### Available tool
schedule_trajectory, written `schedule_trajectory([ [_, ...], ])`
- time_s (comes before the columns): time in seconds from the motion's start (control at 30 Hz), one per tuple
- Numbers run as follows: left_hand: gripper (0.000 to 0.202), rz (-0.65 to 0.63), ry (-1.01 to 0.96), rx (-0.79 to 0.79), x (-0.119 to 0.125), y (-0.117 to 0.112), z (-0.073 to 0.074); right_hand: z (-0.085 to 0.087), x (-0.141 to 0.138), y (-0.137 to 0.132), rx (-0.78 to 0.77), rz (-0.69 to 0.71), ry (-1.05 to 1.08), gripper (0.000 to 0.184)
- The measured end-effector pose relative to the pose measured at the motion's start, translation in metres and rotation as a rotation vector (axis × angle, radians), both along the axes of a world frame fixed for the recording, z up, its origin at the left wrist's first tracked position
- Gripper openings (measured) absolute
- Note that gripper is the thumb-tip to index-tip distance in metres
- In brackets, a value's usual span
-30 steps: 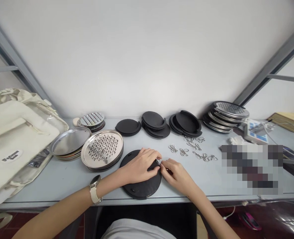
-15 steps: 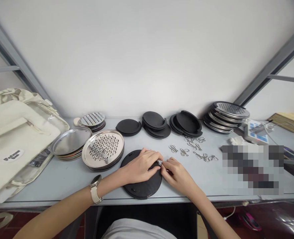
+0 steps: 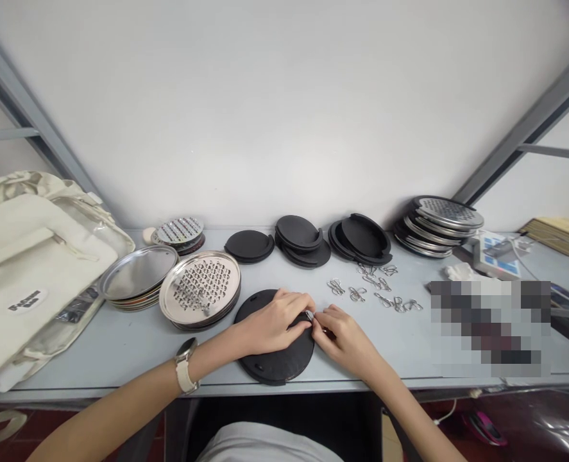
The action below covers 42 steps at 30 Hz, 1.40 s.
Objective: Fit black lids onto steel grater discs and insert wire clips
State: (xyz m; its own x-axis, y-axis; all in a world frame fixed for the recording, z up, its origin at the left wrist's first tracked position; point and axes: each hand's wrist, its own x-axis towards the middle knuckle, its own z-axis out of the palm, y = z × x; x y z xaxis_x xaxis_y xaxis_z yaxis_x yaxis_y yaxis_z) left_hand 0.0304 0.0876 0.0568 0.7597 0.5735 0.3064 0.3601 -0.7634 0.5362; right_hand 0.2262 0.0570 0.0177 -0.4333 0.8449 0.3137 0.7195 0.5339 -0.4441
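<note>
A black round disc [image 3: 274,359] lies flat at the table's front edge. My left hand [image 3: 272,321] rests on top of it with fingers curled, pressing at its right rim. My right hand [image 3: 344,337] pinches a small silver wire clip [image 3: 309,314] against that same rim, fingertips of both hands meeting there. Loose wire clips [image 3: 375,289] lie scattered just beyond my right hand.
Perforated steel discs [image 3: 200,285] and plain steel plates [image 3: 137,273] are stacked at left beside a cream bag [image 3: 29,269]. Black disc stacks [image 3: 301,240] line the back wall, with an assembled stack [image 3: 438,224] at right. A blurred patch covers the right table [image 3: 120,350].
Almost nothing moved; both hands stay at the disc's right rim with slight finger shifts on the clip.
</note>
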Motion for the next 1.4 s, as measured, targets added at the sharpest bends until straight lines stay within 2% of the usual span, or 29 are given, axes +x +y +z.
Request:
schedule_trajectory([
  [1.23,0.017,0.001,-0.020,-0.047,0.0000,-0.0002,0.0007,-0.0014,0.0000,-0.0020,0.061,0.001,0.012,0.022],
  [1.4,0.022,0.012,-0.028,-0.029,0.0010,0.0001,-0.0005,-0.0016,0.0006,-0.0014,0.051,0.010,0.027,0.021],
])
